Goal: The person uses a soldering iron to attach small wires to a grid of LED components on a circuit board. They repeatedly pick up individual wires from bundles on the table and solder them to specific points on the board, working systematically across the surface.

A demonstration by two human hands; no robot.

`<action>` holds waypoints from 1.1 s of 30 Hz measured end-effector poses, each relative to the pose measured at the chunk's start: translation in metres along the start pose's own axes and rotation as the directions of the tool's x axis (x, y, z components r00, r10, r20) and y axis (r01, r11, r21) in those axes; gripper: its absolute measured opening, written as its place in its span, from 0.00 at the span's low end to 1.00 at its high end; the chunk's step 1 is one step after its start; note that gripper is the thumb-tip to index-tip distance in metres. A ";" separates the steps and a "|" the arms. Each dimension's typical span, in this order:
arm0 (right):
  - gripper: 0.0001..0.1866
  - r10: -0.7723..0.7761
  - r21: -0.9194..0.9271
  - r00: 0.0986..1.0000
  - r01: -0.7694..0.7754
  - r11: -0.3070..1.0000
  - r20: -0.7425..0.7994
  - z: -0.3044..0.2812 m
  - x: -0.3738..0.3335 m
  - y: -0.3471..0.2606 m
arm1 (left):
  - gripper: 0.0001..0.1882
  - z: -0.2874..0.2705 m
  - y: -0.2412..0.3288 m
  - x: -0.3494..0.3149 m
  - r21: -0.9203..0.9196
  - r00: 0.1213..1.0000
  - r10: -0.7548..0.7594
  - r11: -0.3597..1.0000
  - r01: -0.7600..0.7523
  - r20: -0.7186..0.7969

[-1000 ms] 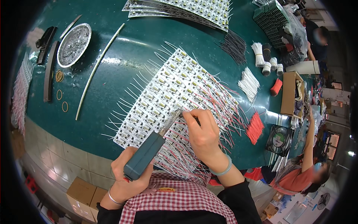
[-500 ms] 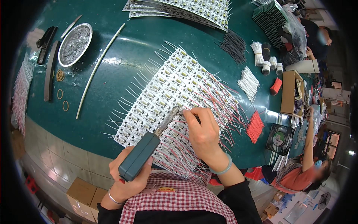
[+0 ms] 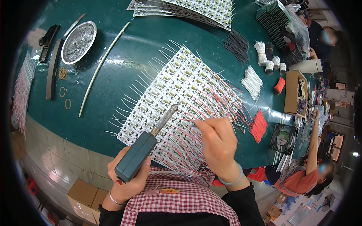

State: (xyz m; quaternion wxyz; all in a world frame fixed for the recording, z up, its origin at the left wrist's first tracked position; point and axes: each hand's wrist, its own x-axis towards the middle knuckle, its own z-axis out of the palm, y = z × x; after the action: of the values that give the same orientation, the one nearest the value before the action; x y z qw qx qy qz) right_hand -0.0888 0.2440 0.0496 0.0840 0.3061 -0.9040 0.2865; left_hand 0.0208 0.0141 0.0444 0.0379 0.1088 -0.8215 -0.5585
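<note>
A soldering iron with a thick dark green body is held in my left hand, its fingers wrapped round it. The iron's metal tip hangs over a panel of small white circuit boards with yellowish components. My right hand is pinched at the fingertips on a thin red wire, just right of the tip and above the panel. Rows of red and white wires fan off the panel's near and right parts, partly hidden by my right hand. Short white wires stick out along its left edge.
Bundles of red, white and black wires lie to the right. A small fan and cardboard box stand beyond. Stacked panels lie at the back; a foil-like bowl stands left. Two people sit at right.
My right hand has moved right and slightly nearer to me, away from the iron's tip. The soldering iron has shifted slightly left and up off the same spot.
</note>
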 end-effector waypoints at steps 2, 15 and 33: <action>0.21 -0.008 0.028 1.000 0.008 1.000 -0.003 0.018 -0.001 0.004 | 0.13 -0.002 0.003 -0.002 0.018 1.000 0.001 1.000 -0.001 0.017; 0.20 0.012 0.007 1.000 -0.012 1.000 0.005 0.047 -0.010 0.011 | 0.12 -0.003 -0.005 -0.008 0.029 0.998 0.001 1.000 -0.003 0.061; 0.20 -0.028 -0.036 0.999 0.029 0.999 0.028 0.046 -0.010 0.010 | 0.12 -0.009 0.000 -0.011 0.003 0.996 -0.072 0.997 0.072 0.048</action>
State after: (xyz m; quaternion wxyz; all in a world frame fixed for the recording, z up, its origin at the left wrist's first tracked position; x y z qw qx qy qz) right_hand -0.0855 0.2294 0.0039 0.0813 0.3210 -0.9058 0.2644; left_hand 0.0332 0.0086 0.0482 -0.0020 0.1249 -0.8180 -0.5615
